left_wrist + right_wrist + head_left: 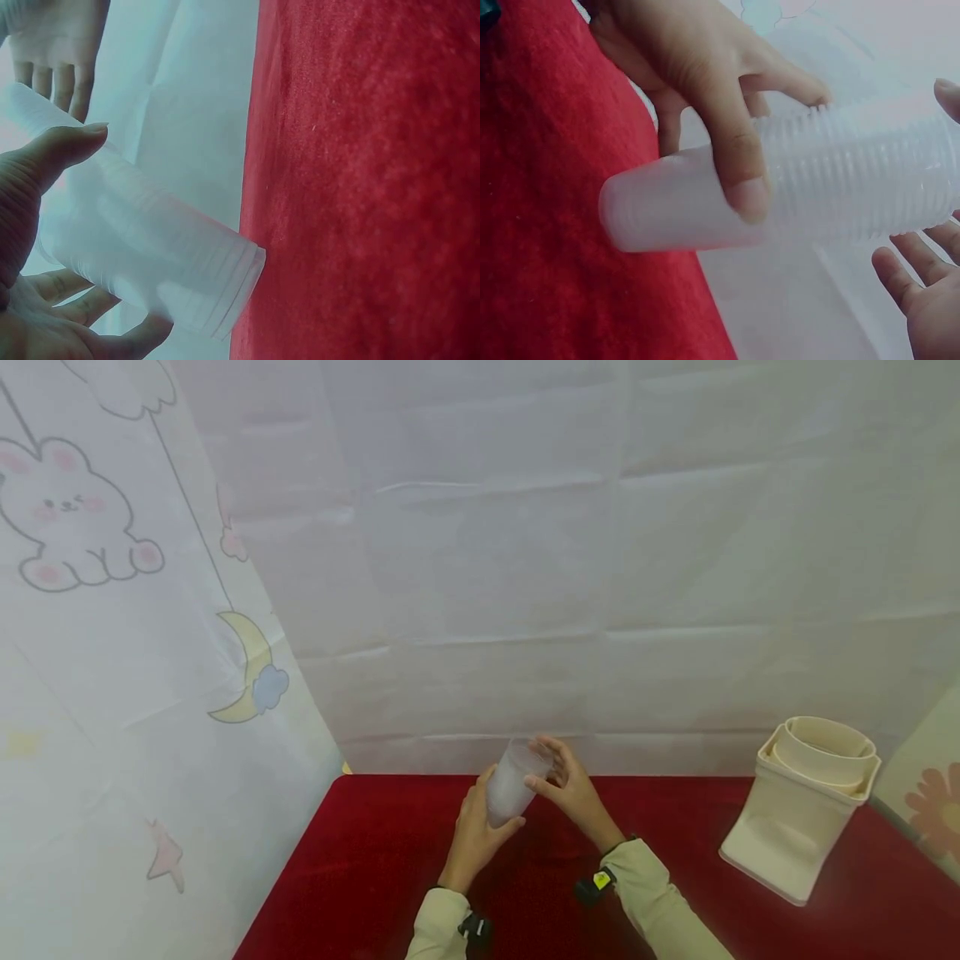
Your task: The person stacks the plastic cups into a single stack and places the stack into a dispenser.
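Note:
A stack of clear plastic cups (510, 789) (847, 176) is held tilted above the far part of the red table. My left hand (472, 831) grips it around the lower half, thumb on one side and fingers on the other, as the right wrist view shows. In the left wrist view the closed bottom end of the stack (150, 232) points toward the table edge. Around the rim end, my right hand (576, 789) is spread, thumb and fingers apart on either side. Whether its fingertips touch the cups is hard to tell.
A beige plastic bin (787, 827) with a round collar on top stands at the right of the red-covered table (352, 868). Behind the table hangs a creased white sheet (480, 568). A printed cartoon panel (97, 693) borders the left side.

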Motion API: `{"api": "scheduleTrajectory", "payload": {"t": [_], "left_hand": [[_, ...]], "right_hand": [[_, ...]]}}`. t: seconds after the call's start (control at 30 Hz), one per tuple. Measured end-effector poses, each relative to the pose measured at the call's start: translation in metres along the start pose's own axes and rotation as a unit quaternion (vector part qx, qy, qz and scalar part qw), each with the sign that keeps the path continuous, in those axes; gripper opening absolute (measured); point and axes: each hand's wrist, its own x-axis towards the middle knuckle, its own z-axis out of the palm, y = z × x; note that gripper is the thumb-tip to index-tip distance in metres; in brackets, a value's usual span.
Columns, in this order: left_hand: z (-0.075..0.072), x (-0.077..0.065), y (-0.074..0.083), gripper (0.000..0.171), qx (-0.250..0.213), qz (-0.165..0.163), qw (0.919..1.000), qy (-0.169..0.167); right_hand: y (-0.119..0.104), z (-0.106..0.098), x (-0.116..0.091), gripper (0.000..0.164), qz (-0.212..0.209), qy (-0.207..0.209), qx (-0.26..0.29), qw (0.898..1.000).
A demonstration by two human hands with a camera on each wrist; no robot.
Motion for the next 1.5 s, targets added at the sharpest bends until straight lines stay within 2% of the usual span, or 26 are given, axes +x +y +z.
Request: {"api": "scheduleTrajectory", "payload": {"t": [0.27, 0.5, 0.7, 0.83, 0.97, 1.1, 1.27, 1.5], "left_hand": [[0.001, -0.001, -0.001, 0.089, -0.001, -0.006, 1.0, 0.004], [0.005, -0.005, -0.005, 0.091, -0.004, -0.003, 0.9998, 0.017], [0.007, -0.008, -0.008, 0.094, 0.004, 0.004, 0.9999, 0.015], [0.004, -0.009, -0.01, 0.094, -0.012, 0.01, 0.9998, -0.008], [-0.002, -0.007, -0.009, 0.087, -0.037, 0.022, 0.9986, -0.03], [-0.004, -0.001, -0.005, 0.08, -0.063, 0.026, 0.9974, -0.024], [-0.002, 0.003, -0.002, 0.076, -0.102, 0.016, 0.9945, -0.016], [-0.003, 0.003, -0.001, 0.074, -0.15, -0.003, 0.9884, -0.02]], "right_hand": [[0.016, 0.002, -0.012, 0.076, 0.029, -0.018, 0.029, 0.999], [0.039, 0.007, -0.026, 0.072, 0.049, -0.028, 0.054, 0.997], [0.05, 0.013, -0.032, 0.074, 0.054, -0.035, 0.065, 0.996], [0.054, 0.015, -0.033, 0.075, 0.05, -0.031, 0.073, 0.996], [0.054, 0.015, -0.033, 0.075, 0.049, -0.029, 0.076, 0.996], [0.052, 0.015, -0.029, 0.074, 0.049, -0.024, 0.076, 0.996], [0.048, 0.015, -0.025, 0.071, 0.049, -0.015, 0.072, 0.996], [0.042, 0.014, -0.022, 0.07, 0.043, -0.025, 0.084, 0.995]]}}
